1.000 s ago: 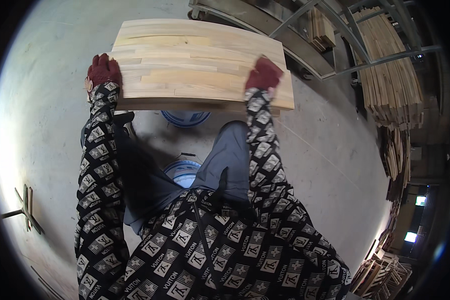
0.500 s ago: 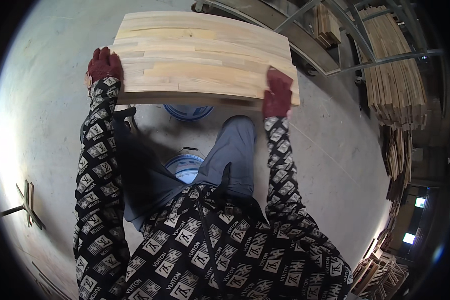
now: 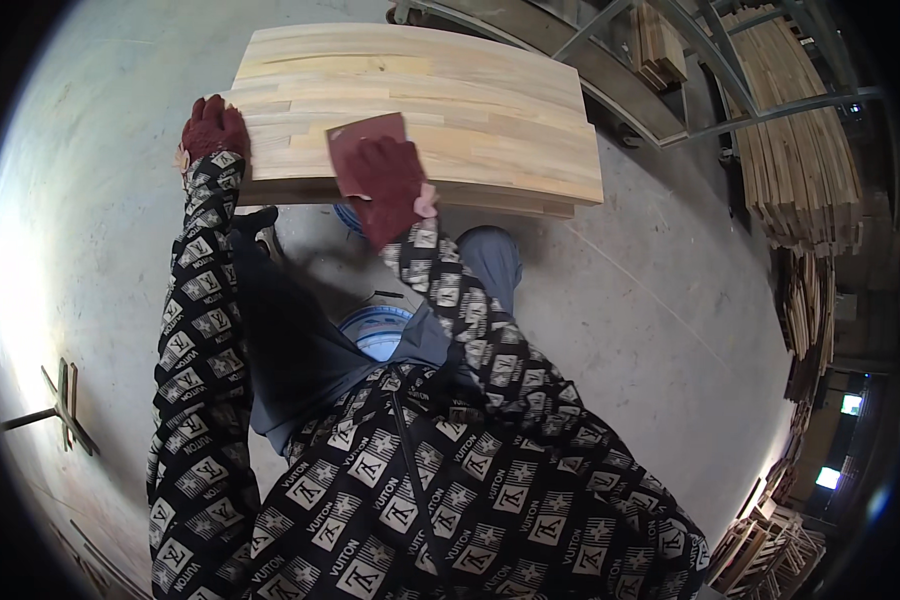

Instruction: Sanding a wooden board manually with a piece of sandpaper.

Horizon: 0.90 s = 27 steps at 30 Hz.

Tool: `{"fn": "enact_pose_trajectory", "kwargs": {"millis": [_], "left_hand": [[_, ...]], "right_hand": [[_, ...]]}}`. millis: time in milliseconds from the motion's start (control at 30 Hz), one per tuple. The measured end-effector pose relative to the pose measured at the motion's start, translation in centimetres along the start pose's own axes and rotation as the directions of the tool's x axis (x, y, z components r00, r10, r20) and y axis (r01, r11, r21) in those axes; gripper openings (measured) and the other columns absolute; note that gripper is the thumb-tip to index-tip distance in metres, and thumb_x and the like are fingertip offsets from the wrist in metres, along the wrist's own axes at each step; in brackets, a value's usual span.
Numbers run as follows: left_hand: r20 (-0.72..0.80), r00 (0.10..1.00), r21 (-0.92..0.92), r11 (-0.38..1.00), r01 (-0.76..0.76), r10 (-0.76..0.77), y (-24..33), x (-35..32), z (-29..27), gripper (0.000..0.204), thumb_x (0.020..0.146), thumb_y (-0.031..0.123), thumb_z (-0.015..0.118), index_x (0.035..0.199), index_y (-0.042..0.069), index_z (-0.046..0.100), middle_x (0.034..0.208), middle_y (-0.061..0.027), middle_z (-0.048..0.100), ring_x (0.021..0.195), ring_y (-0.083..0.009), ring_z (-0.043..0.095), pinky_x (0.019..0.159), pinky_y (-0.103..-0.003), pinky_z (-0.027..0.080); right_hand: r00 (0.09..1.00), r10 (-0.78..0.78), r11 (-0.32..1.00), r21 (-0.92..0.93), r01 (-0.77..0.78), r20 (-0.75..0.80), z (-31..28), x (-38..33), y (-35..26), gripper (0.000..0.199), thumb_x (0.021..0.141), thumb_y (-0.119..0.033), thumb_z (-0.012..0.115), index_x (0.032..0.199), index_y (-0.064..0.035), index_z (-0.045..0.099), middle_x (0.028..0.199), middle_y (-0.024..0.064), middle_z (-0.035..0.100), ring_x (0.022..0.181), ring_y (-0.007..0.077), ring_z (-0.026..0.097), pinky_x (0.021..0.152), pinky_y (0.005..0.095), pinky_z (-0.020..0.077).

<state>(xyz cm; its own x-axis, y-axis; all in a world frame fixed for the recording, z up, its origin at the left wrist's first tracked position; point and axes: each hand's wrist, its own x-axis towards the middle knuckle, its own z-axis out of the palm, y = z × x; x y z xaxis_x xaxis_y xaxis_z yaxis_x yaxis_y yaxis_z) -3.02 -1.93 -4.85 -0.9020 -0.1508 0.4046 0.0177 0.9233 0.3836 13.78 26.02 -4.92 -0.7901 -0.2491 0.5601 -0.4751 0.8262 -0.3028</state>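
A pale wooden panel [image 3: 450,95], made of glued strips, lies in front of me. At its left edge my left hand [image 3: 215,130], in a dark red glove, grips the side near the front corner. My right hand [image 3: 382,180], gloved alike, presses a reddish-brown sheet of sandpaper [image 3: 355,135] against the panel's top, left of the middle near the front edge. The sheet sticks out past the fingers at the far and left sides. Beneath the panel, another board edge [image 3: 540,208] shows.
Blue-rimmed buckets stand under the panel and between my legs, the nearer bucket [image 3: 378,325] showing best. Metal rack frames [image 3: 710,60] and stacked wooden boards [image 3: 800,150] fill the far right. A dark metal stand [image 3: 65,410] is on the left floor.
My right hand has swept left across the panel with the sandpaper, from near the right edge to left of the middle. My left hand stays at the left edge.
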Motion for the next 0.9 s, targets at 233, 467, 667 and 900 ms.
{"fn": "enact_pose_trajectory", "kwargs": {"millis": [233,467,667,900], "left_hand": [[-0.018,1.000,0.022,1.000,0.003,-0.002,0.0,-0.2,0.1,0.045,0.096,0.038,0.053,0.132,0.012,0.062,0.144,-0.0163,0.055,0.128,-0.0397,0.054,0.109,-0.051,0.043],[-0.018,1.000,0.017,1.000,-0.007,0.007,-0.2,-0.2,0.1,0.046,0.095,0.038,0.054,0.133,0.012,0.062,0.143,-0.0182,0.055,0.127,-0.0416,0.054,0.108,-0.051,0.044],[-0.018,1.000,0.009,1.000,-0.014,0.014,-0.4,0.0,0.4,0.046,0.095,0.037,0.053,0.132,0.011,0.062,0.143,-0.0179,0.055,0.126,-0.0411,0.055,0.107,-0.051,0.045],[0.005,1.000,-0.003,1.000,0.026,-0.026,-0.4,-0.2,0.5,0.048,0.095,0.039,0.054,0.134,0.012,0.062,0.147,-0.0189,0.053,0.131,-0.0406,0.052,0.112,-0.050,0.041]], "right_hand": [[0.869,0.481,0.858,-0.139,-0.494,-0.117,-12.3,-8.9,15.8,0.063,0.088,-0.035,0.061,0.145,-0.0122,0.052,0.148,0.0105,0.053,0.138,0.0330,0.047,0.112,0.0497,0.0371],[0.827,0.434,0.730,-0.398,-0.555,-0.357,-7.6,-5.1,12.2,0.044,0.085,-0.025,0.066,0.126,-0.0090,0.066,0.124,0.0159,0.066,0.119,0.0374,0.059,0.107,0.0489,0.0420],[0.990,0.128,0.985,-0.121,-0.120,0.061,-0.6,0.6,0.1,0.063,0.073,-0.030,0.072,0.131,-0.0098,0.058,0.136,0.0160,0.054,0.130,0.0369,0.047,0.114,0.0497,0.0324],[0.943,0.261,0.898,-0.307,-0.316,-0.207,-9.1,-5.9,10.9,0.046,0.080,-0.017,0.072,0.126,-0.0109,0.067,0.135,0.0118,0.063,0.130,0.0361,0.052,0.111,0.0503,0.0355]]}}
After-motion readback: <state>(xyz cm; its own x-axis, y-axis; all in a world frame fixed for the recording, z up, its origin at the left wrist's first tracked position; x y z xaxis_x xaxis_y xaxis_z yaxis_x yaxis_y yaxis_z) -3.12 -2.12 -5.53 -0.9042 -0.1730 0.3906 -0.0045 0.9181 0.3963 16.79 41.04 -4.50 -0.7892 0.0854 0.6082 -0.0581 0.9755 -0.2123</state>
